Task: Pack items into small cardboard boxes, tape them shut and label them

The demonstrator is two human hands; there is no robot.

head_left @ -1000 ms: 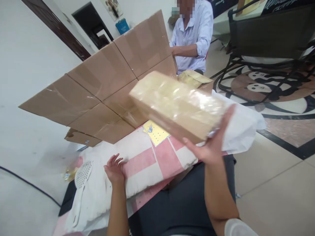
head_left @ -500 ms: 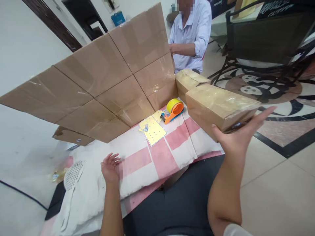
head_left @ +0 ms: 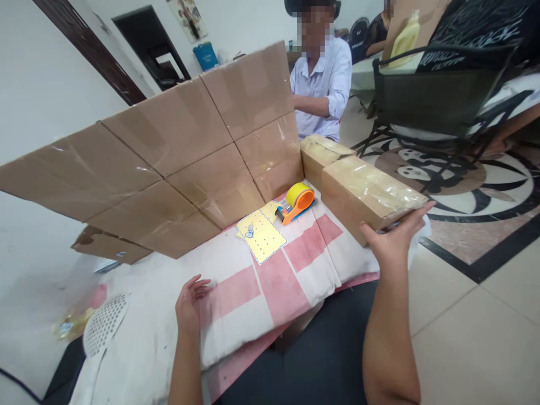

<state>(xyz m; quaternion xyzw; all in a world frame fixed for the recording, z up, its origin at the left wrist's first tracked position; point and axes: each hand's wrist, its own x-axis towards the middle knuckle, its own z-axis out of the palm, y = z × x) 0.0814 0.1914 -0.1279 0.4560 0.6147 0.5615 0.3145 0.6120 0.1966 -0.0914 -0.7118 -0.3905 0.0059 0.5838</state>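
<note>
Cardboard wrapped in clear tape fills the right hand (head_left: 390, 244), which grasps the near end of a long taped box (head_left: 371, 194) at right of centre in the frame, thumb on the left face and fingers spread under the right corner. The box's far end sits against a second taped box (head_left: 323, 154) just behind it, both at the right edge of a pink-and-white checked cushion (head_left: 270, 287) that lies across the person's lap. The left hand (head_left: 189, 304) rests loose and open on the cushion at lower centre-left, fingers slightly curled, holding nothing. Between the hands, near the middle of the frame, a yellow card (head_left: 260, 237) dotted with small holes lies flat, and just beyond it stands an orange tape dispenser (head_left: 297, 202) loaded with a yellow roll. A large flattened cardboard sheet (head_left: 169, 152) stands like a screen across the left and centre of the frame. At lower left a white perforated scoop (head_left: 103, 323) lies on white fabric. At upper centre another person in a pale blue shirt (head_left: 323, 84) sits behind the sheet, and a dark folding chair (head_left: 434, 95) occupies the upper right.
</note>
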